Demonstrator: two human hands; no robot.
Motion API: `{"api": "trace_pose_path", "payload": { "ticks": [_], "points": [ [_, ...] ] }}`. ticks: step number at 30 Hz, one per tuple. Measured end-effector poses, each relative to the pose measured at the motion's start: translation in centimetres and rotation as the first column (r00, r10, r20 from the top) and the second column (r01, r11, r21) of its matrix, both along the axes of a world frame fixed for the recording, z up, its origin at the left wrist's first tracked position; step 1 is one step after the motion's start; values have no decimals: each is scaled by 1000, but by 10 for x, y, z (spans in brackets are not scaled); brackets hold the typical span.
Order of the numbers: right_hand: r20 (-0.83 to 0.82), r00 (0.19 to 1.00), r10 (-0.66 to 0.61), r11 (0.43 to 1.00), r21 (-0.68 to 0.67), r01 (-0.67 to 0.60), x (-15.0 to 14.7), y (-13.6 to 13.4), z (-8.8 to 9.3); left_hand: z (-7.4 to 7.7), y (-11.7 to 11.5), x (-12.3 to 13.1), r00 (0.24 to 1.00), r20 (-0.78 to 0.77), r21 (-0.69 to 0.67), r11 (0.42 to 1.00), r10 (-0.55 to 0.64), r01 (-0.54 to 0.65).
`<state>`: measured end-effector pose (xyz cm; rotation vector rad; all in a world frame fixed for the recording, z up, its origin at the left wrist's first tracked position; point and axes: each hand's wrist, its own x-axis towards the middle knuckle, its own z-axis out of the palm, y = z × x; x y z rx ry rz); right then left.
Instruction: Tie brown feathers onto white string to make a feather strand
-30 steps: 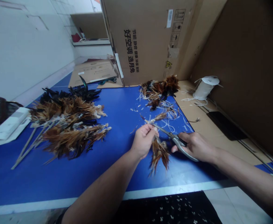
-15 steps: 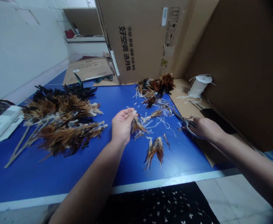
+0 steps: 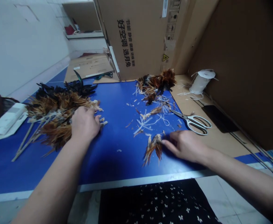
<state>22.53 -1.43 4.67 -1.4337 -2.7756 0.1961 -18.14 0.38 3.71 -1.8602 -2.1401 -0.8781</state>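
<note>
My left hand (image 3: pixel 85 123) lies over the brown feather bunches (image 3: pixel 59 102) on the left of the table. Its fingertips are hidden, so whether it grips a bunch does not show. My right hand (image 3: pixel 185 144) is low over the table beside a small tuft of brown feathers (image 3: pixel 155 146). The thumb reaches to the tuft's right edge, and a gap separates it from the bent fingers. Behind that hand, scissors (image 3: pixel 192 121) rest with spread blades, their handles on the cardboard. White plastic strips (image 3: pixel 144 123) and loose feathers lie near the tuft.
A darker feather heap (image 3: pixel 157 82) sits at the back against the large carton (image 3: pixel 145 37). On the right, a spool of white tie (image 3: pixel 201 81) stands on cardboard near a black flat object (image 3: pixel 220 119). Thin sticks (image 3: pixel 24 141) jut from the left feathers.
My left hand has moved left from the table's middle, where it held a small feather tuft, to the larger bunches. My right hand has let go of the scissors and moved toward the front tuft.
</note>
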Motion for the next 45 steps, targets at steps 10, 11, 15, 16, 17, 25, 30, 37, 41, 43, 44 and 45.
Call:
{"api": "trace_pose_path", "payload": {
  "ticks": [10,11,15,16,17,25,30,37,41,43,44,45],
  "points": [
    [-70,997,32,997,-64,-36,-35,0,-31,-26,-53,160,877,276,-368,799,-393,474],
    [-81,996,29,997,-75,-36,-35,1,-32,-29,-53,167,874,274,-376,792,-401,482],
    [-137,990,13,995,-99,-27,-33,-2,-37,-39,-49,177,878,238,-366,798,-416,478],
    [-160,987,10,994,-104,-27,-32,-3,-38,-40,-49,177,881,222,-366,802,-418,472],
    [-189,982,6,993,-111,-27,-32,-3,-39,-42,-49,178,884,211,-365,806,-417,467],
    [-607,791,-79,985,-171,-33,-38,5,-37,-52,-43,169,659,719,-124,892,-221,434],
    [-759,637,-133,975,-216,-54,-51,16,-32,-34,-32,172,-11,999,45,916,-44,399],
    [-814,549,-189,973,-231,-8,-69,33,-44,-11,-22,194,-406,913,182,937,-49,297],
    [-804,563,-192,977,-210,33,-71,37,-52,-18,-16,205,-412,908,228,918,-80,323],
    [-789,588,-178,982,-182,53,-70,37,-54,-24,-11,209,-370,926,207,919,-74,335],
    [-784,597,-170,984,-167,62,-70,37,-55,-27,-9,210,-348,935,190,921,-65,339],
    [-781,604,-161,986,-151,67,-70,37,-56,-28,-6,210,-332,942,176,923,-57,342]
  ]
}}
